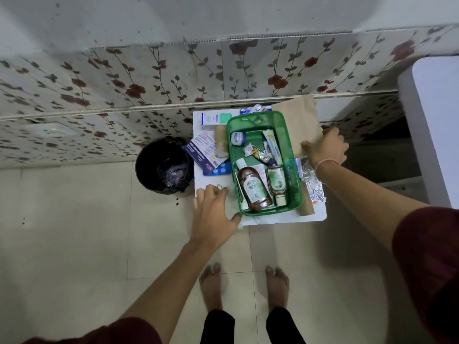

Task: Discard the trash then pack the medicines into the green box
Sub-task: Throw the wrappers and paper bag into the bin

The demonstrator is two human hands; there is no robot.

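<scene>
We look down on a small white bench [273,218] set against a floral-papered wall, with our two bare hands at work either side of the green box [288,155]. The box sits at the bench's centre and already holds a brown Dettol bottle [252,188], a smaller clear bottle [277,183] beside it, a white tube [273,145], a small round jar [238,138] and a few sachets [257,151].

At 7 o'clock from the box, our left hand [214,214] lies palm down on the bench's near left corner, fingers curled around a small pale scrap [220,186]; whether it is truly gripped we cannot tell. At 3 o'clock, our right hand [326,147] pinches the edge of a brown paper bag [295,112] that rises behind the box toward 1 o'clock.

Still outside the box: a white carton [213,118] at 11 o'clock, a blue-and-white dressing pack [201,148] and blue blister strip [218,170] at 9 o'clock, and a foil strip [313,183] at 4 o'clock. A black bin [161,165], lined and holding crumpled wrappers, stands on the floor just beside the bench at 9 o'clock.
</scene>
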